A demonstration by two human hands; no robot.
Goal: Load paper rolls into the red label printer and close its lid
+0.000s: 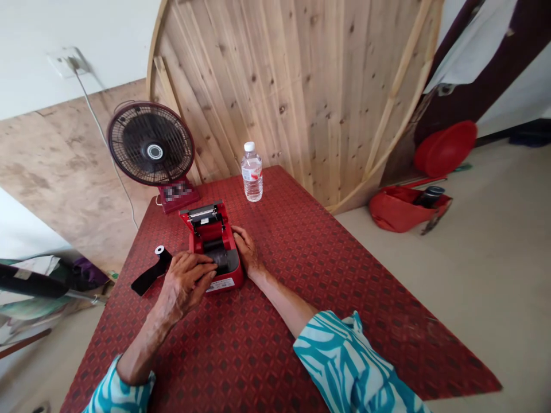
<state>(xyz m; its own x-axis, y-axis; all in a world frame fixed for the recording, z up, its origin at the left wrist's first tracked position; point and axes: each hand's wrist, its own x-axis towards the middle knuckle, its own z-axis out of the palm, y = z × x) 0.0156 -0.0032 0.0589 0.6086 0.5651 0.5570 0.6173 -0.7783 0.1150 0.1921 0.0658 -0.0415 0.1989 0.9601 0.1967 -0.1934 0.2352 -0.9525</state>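
A small red machine [236,276] with its lid raised stands on the patterned red table [275,344]. Inside it lies dark film or a dark roll [217,253]. My left hand [185,281] reaches over the machine's left front, its fingers close together and touching the dark film; whether they pinch it is hard to see. Against the machine's right side rests my right hand [248,250], fingers curved along the red casing. A black ribbon roll [161,259] with a white core lies to the left, its dark strip partly unrolled on the table.
A dark red fan [150,143] stands at the table's back left. Behind the machine is a clear water bottle [252,175]. A round wooden board [301,86] leans on the wall. A red bag [398,212] and red basin [446,149] are at right.
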